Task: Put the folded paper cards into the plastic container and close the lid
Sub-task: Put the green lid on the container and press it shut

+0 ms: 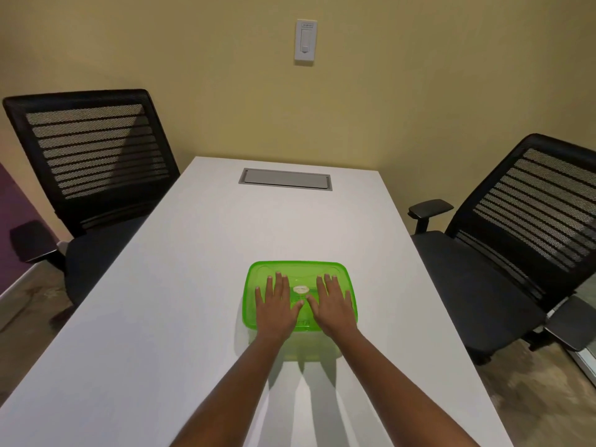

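Far left of the green box, a black mesh-backed chair (90,162) is pulled up against the long white table (180,285), its seat tucked at the table's edge. Coming in toward the box, the tabletop is plain white, and the box (309,348) itself sits on it a little right of the table's middle line, on the half nearer the person. Its green see-through lid (298,269) lies flat on top and looks seated all the way round, though the hands cover the near edge and I cannot be sure it is snapped down there. The left hand (278,306) lies palm-down on the left half of the lid, fingers straight and slightly spread, gripping nothing. A small oval label (301,289) sits at the lid's centre between the two hands. The right hand (332,306) mirrors it on the right half, flat, fingers a little apart, its thumb nearly meeting the other thumb just below the label. The cards cannot be made out through the tinted plastic. Beyond the box, toward the far end of the table, a grey hatch (285,179) is set flush in the surface, and above that a white switch (305,41) is on the yellow wall. Right of the box, off the table's edge, stands a second black chair (516,240).
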Motion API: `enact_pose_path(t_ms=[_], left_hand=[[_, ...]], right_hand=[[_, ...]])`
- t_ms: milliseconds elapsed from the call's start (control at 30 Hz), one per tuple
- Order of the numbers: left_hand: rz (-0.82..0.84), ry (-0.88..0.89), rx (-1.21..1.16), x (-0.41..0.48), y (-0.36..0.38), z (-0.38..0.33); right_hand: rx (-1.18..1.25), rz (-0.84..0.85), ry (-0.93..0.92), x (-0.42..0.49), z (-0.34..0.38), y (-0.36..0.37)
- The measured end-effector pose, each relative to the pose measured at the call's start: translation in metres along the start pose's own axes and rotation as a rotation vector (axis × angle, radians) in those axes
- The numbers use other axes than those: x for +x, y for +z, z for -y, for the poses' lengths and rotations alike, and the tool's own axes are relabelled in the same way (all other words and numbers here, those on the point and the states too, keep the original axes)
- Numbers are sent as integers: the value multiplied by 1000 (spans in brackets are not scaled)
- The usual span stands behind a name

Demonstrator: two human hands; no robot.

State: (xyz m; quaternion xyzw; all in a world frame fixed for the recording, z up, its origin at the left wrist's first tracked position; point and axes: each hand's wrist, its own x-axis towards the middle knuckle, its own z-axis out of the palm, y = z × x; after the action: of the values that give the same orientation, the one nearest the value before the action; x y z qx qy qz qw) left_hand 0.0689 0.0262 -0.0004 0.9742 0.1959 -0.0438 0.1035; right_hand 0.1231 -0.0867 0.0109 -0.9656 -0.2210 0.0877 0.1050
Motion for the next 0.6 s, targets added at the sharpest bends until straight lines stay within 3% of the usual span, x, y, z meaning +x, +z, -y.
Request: enact_pose_path(t_ms=[367, 600], left_hand=[[-20, 48, -12, -11, 16, 9], [-26, 50, -12, -9, 7, 14]], right_hand=[[-3, 49, -23, -13, -2, 21], [-53, 57, -6, -16, -4, -4]])
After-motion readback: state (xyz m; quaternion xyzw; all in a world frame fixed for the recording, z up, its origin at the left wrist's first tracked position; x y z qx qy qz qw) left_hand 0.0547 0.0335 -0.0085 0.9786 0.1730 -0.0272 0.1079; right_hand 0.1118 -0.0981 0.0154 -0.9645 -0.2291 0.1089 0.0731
